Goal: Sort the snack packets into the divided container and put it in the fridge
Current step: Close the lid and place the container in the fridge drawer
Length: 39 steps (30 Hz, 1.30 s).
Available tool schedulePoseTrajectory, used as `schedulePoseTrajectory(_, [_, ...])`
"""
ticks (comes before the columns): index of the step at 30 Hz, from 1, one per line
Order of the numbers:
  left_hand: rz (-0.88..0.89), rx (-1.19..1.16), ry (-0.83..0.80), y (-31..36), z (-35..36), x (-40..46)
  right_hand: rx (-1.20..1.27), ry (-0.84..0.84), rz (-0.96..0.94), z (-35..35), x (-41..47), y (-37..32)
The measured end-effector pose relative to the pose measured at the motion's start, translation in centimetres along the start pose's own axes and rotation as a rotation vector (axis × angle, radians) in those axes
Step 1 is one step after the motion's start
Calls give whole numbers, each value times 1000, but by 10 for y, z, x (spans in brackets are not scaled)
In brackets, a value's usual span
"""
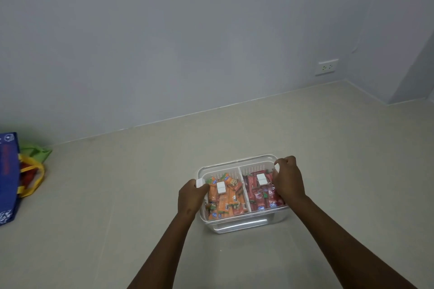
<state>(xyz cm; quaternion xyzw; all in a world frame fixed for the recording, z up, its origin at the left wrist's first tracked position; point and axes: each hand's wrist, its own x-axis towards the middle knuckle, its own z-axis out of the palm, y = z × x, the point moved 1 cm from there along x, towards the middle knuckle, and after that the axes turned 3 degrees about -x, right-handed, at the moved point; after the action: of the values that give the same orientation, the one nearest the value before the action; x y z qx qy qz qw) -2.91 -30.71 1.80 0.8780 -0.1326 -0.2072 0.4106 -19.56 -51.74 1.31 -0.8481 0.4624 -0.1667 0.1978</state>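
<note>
A clear divided container stands on the floor with a transparent lid on top. Orange snack packets fill its left compartment and red snack packets fill its right one. My left hand grips the white clip at the container's left side. On the right side, my right hand holds the other white clip near the back corner. Two small white tabs sit on the lid, one over each compartment.
A blue shopping bag with yellow handles lies at the far left, with a green bag behind it. The pale wall meets the beige floor behind the container. A wall socket is at the right.
</note>
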Motion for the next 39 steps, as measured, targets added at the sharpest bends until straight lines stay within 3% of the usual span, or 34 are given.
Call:
schedulePoseTrajectory(6, [-52,-8,59,-4,-2,-6,-40,68,45,8,-5,2])
schedulePoseTrajectory(11, [-48,81,14,-8,-4,0,-315,60,92,12,-4,4])
schedulePoseTrajectory(15, [-86,21,-17,11,8,-1,-194,-62,169,13,4,9])
schedulePoseTrajectory(22, [-30,209,60,0,20,-2,-44,-194,274,19,16,20])
schedulePoseTrajectory(32, [81,159,-131,-17,14,14,46,-270,218,31,29,41])
schedulePoseTrajectory(39, [114,116,-134,-23,17,18,135,-320,194,37,32,47])
